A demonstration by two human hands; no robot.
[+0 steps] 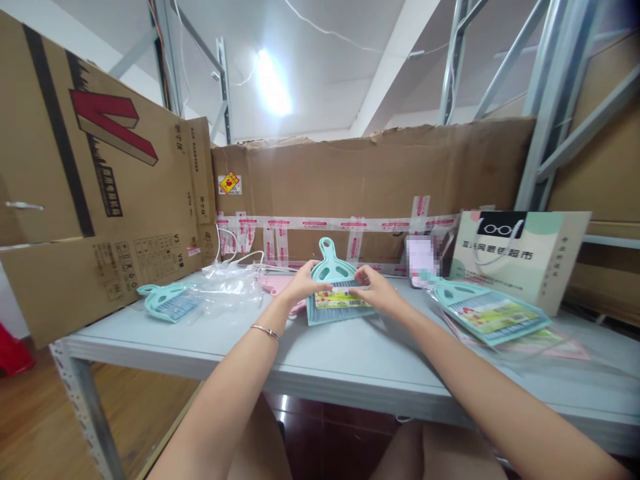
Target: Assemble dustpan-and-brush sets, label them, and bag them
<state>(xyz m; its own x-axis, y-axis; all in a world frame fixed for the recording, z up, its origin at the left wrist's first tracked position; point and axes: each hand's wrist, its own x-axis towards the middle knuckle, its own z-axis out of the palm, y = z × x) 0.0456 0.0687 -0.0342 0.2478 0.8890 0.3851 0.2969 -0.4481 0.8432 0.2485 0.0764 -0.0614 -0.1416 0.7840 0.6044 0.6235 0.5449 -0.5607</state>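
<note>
A mint-green dustpan (327, 252) with a small brush nested in it is held up over the middle of the table, its looped handle pointing away from me. Across it lies a colourful label card (340, 300). My left hand (305, 283) grips its left edge, thumb on the card. From the right, my right hand (374, 288) holds the other side, its thumb also at the card. A similar mint dustpan set (173, 303) lies at the left. Another labelled set (493, 310) rests at the right on packed pink items (560, 347). Something pink (274, 285) is partly hidden behind my left hand.
Crumpled clear plastic bags (227, 293) lie left of centre on the grey table (240, 363). A large carton (115, 153) stands at the left, and a taped carton (370, 173) forms the back. A phone (421, 260) leans near a paper bag (525, 260) at the right.
</note>
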